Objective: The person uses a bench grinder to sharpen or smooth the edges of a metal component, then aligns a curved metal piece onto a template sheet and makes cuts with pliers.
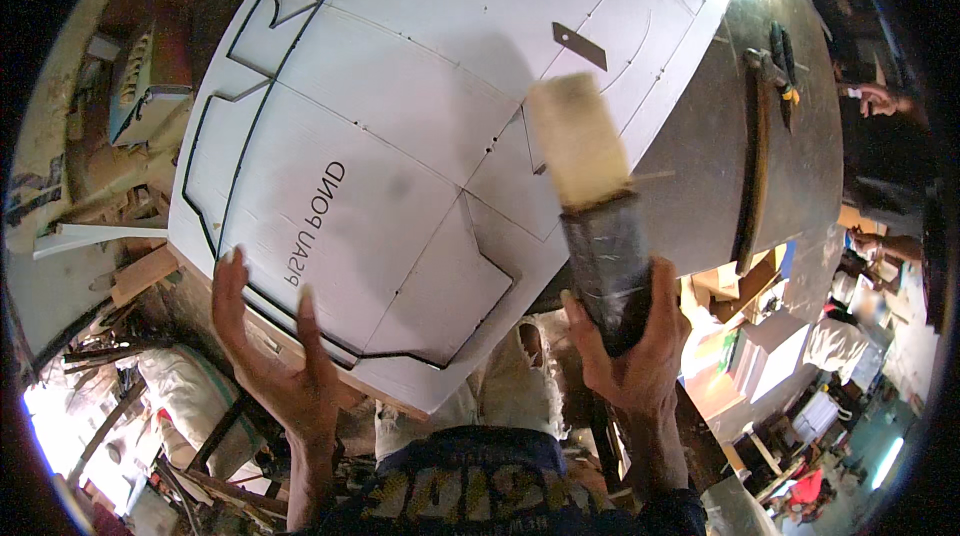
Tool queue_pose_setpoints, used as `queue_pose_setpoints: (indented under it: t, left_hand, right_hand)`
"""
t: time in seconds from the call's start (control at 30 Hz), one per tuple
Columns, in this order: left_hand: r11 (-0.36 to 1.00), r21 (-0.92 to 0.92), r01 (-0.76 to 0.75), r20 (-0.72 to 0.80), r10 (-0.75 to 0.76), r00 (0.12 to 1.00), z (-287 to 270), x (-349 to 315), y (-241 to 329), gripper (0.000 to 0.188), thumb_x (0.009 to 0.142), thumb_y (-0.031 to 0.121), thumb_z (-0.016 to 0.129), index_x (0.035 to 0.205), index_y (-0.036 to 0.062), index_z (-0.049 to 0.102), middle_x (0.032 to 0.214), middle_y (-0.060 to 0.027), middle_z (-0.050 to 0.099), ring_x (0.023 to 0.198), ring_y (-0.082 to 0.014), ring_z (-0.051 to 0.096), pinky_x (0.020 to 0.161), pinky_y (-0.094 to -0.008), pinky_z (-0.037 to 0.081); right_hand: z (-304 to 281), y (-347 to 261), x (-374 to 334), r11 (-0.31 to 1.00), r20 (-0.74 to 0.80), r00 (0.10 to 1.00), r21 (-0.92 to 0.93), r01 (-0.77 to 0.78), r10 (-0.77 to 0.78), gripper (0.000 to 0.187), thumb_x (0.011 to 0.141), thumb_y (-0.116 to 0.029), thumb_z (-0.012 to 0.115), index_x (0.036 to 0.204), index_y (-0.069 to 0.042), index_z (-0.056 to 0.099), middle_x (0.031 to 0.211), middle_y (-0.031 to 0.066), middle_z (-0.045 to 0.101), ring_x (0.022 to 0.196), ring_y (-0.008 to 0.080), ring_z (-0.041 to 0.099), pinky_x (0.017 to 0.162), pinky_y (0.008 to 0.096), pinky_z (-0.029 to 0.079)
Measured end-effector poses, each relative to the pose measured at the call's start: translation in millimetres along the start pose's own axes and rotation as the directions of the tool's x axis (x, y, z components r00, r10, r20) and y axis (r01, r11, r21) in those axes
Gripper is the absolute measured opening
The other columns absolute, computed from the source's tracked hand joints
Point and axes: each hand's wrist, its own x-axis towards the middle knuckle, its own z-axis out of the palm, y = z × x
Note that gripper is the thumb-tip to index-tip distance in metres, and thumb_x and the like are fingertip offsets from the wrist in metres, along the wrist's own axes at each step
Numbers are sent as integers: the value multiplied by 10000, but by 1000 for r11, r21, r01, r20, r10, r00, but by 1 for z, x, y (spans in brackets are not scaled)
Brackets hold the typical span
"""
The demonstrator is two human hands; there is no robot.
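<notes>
Block (597, 198) in right grip (645, 358) (top blurry)

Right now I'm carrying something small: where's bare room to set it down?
Mostly bare: the brown tabletop between the white board and the long handle; also the board's middle, left of the blade. Crowded: the handle's far end, beside the dark tool, and around the tan block in the right hand.
</notes>
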Motion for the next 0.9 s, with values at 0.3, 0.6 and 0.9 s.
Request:
queue_pose_setpoints:
  t: [0.3,0.6,0.9]
  left_hand:
    - [948,-67,311,-133,-317,939,-5,-63,-79,563,1036,291,540,1503,27,367,1545,-165,391,1440,-308,348,1172,-484,258]
    - [627,-475,617,85,-665,742,-12,-83,-121,529,1081,345,450,1472,-10,462,1441,-159,508,1374,-240,430,1159,-392,316]
    - [598,-540,593,216,-582,784,-6,-64,-123,634,1010,324,597,1470,-75,420,1333,-147,591,1145,-174,532,1000,-322,416]
  right_hand:
    - [-7,-14,13,938,205,919,12,-347,338,768,843,-201,795,1352,118,316,1082,255,587,964,286,620,746,398,518]
    - [-111,-17,-11,919,-330,940,-391,-55,-84,494,768,-121,840,1188,14,618,1072,74,632,924,161,621,800,306,517]
    - [-68,8,65,787,-665,747,461,410,1,617,724,-179,803,1224,-1,488,1048,151,609,1033,275,611,1010,448,466]
